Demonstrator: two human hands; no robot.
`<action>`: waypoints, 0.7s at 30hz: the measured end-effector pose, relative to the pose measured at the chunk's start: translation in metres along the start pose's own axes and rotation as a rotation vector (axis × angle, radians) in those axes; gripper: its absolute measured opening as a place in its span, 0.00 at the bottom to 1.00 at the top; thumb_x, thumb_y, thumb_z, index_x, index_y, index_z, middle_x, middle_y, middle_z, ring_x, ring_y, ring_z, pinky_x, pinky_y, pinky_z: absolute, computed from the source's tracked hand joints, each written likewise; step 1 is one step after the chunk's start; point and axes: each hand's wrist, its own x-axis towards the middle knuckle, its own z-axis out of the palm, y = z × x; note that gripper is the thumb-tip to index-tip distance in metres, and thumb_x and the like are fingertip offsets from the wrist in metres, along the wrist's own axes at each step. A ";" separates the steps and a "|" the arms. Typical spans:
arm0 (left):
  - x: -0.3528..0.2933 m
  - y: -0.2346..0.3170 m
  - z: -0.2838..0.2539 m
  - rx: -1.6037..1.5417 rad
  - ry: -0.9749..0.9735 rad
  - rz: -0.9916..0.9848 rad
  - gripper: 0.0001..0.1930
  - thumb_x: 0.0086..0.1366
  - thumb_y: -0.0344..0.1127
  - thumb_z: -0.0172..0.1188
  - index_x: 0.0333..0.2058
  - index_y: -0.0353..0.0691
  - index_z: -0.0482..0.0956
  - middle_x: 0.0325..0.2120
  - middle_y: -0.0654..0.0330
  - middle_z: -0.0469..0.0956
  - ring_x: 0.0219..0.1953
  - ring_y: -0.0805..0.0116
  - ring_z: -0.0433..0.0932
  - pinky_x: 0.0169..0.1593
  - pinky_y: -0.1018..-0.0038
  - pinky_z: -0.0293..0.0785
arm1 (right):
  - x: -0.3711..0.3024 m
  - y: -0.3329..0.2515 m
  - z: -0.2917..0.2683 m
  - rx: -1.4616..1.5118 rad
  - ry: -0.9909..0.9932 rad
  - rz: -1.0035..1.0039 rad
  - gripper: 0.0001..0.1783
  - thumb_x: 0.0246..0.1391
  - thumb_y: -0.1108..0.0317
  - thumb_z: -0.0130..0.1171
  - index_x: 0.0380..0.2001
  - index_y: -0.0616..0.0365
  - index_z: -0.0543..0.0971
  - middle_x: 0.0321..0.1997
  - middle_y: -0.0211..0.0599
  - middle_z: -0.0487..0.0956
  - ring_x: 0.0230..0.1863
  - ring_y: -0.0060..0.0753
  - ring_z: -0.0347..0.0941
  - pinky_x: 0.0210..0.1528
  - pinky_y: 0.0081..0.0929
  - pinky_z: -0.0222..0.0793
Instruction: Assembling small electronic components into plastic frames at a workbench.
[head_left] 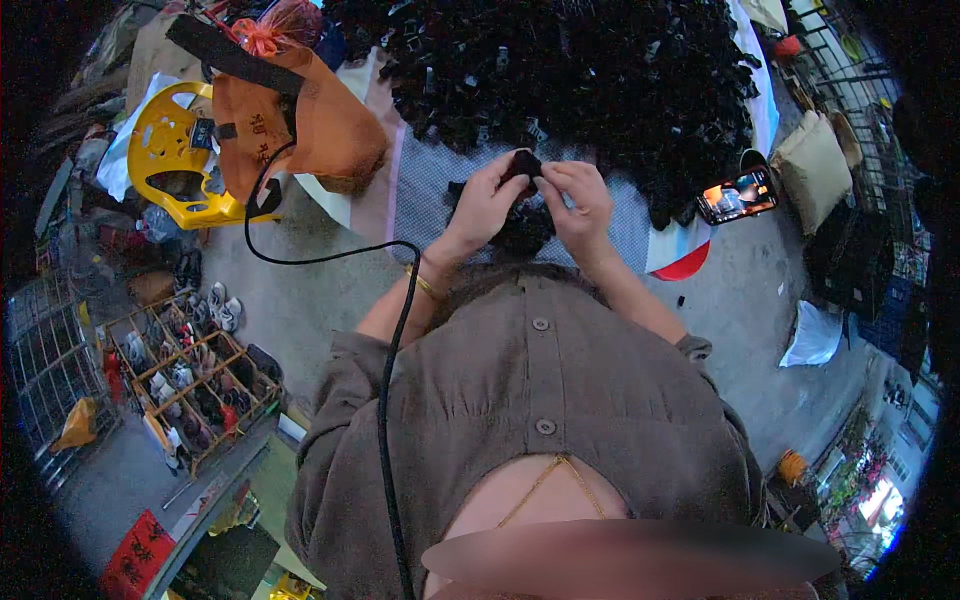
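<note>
My left hand (484, 203) and my right hand (580, 200) are raised together in front of me, both pinching one small black part (524, 163) between their fingertips. Just below my hands lies a small heap of similar black parts (522, 228) on a grey checked cloth (425, 190). Beyond them a very large pile of black parts (590, 65) covers the cloth's far side. A gold bangle sits on my left wrist.
A lit phone (737, 195) lies to the right on the cloth's edge. An orange bag (300, 125) and a yellow plastic stool (170, 150) stand at the left. A black cable (385, 330) hangs down my front. A wooden shoe rack (190, 375) stands at the lower left.
</note>
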 end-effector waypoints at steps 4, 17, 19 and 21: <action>-0.002 0.003 0.001 -0.259 0.098 -0.277 0.13 0.63 0.31 0.49 0.44 0.30 0.69 0.29 0.65 0.75 0.31 0.77 0.73 0.35 0.81 0.71 | -0.010 -0.007 0.003 -0.149 -0.151 -0.204 0.12 0.44 0.77 0.58 0.36 0.59 0.77 0.40 0.39 0.77 0.42 0.39 0.72 0.43 0.30 0.67; 0.005 -0.040 0.005 1.039 -0.424 0.175 0.17 0.57 0.45 0.56 0.39 0.38 0.75 0.29 0.50 0.75 0.38 0.51 0.70 0.43 0.63 0.68 | 0.034 0.067 0.037 -0.477 -0.225 -0.073 0.16 0.44 0.71 0.56 0.41 0.52 0.74 0.34 0.34 0.73 0.31 0.39 0.73 0.32 0.31 0.71; 0.000 -0.045 0.011 1.038 -0.401 0.228 0.18 0.56 0.46 0.56 0.39 0.39 0.75 0.29 0.51 0.75 0.39 0.50 0.70 0.43 0.63 0.68 | 0.040 0.083 0.045 -0.526 -0.299 -0.102 0.17 0.44 0.69 0.57 0.42 0.51 0.74 0.34 0.36 0.73 0.32 0.39 0.73 0.30 0.32 0.71; 0.002 -0.048 0.011 1.028 -0.377 0.271 0.18 0.55 0.46 0.56 0.39 0.40 0.75 0.30 0.51 0.75 0.37 0.49 0.70 0.42 0.64 0.68 | 0.041 0.090 0.044 -0.578 -0.374 -0.133 0.18 0.45 0.68 0.57 0.43 0.51 0.73 0.34 0.37 0.73 0.33 0.40 0.73 0.29 0.34 0.70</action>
